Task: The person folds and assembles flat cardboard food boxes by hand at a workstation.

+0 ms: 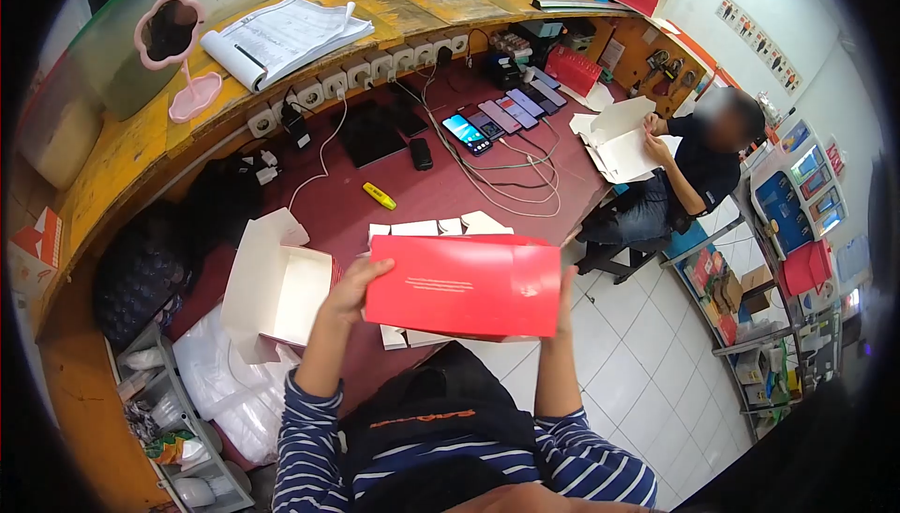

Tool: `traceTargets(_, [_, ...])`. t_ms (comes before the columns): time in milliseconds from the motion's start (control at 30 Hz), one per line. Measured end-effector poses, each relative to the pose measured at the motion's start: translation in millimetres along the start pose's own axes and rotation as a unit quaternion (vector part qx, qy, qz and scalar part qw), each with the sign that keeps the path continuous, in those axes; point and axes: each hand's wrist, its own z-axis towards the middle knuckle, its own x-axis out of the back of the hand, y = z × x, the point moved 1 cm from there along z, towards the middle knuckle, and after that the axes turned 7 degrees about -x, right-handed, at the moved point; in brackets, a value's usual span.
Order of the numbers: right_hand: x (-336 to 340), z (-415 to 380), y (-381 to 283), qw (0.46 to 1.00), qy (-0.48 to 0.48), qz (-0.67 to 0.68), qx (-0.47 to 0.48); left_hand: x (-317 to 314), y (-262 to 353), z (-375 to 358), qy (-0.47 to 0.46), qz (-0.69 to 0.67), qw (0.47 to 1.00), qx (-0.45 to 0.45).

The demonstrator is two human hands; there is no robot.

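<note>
A red cardboard box with small white print is held level in front of my body. My left hand grips its left end, thumb on the upper face. At the right end, my right hand presses against the side, its fingers partly hidden by the box. Beneath and behind it lie white folded cardboard pieces, mostly covered from view. To the left stands an open white box with its flaps raised.
Several phones and tangled cables lie on the dark red table, near a yellow highlighter. At right, a seated person holds a white box. Clear plastic bags fill the left front.
</note>
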Motion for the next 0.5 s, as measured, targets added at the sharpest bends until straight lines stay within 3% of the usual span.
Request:
traceTargets(67, [-9, 3, -17, 0.983, -0.032, -0.173, -0.042, -3, 16, -7, 0.011, 0.113, 0.992, -0.053])
traceTargets(133, [-27, 5, -15, 0.983, -0.01, -0.183, -0.019, -1, 15, -9, -0.013, 0.161, 0.982, -0.097])
traceTargets(200, [-49, 8, -7, 0.981, 0.008, -0.194, 0.004, 8, -3, -10, -0.161, 0.017, 0.958, -0.237])
traceTargets(233, [-61, 10, -1, 0.994, 0.034, -0.102, 0.033, 18, -16, -13, -0.151, 0.037, 0.972, -0.178])
traceTargets(267, [-71, 11, 6, 0.996, 0.061, -0.009, 0.06, 25, -27, -16, -0.149, 0.036, 0.972, -0.178])
traceTargets(300, [-78, 12, 12, 0.988, 0.106, 0.009, 0.116, 16, -32, -20, -0.172, 0.008, 0.964, -0.203])
traceTargets(433, [-94, 15, 18, 0.991, 0.088, -0.048, 0.087, -27, -57, -18, -0.275, -0.085, 0.904, -0.316])
traceTargets(467, [-99, 16, 25, 0.991, 0.088, -0.048, 0.088, -30, -61, -20, -0.276, -0.086, 0.904, -0.316])
traceTargets(500, [-103, 15, 33, 0.991, 0.091, -0.039, 0.091, -34, -61, -24, -0.155, -0.01, 0.944, -0.292])
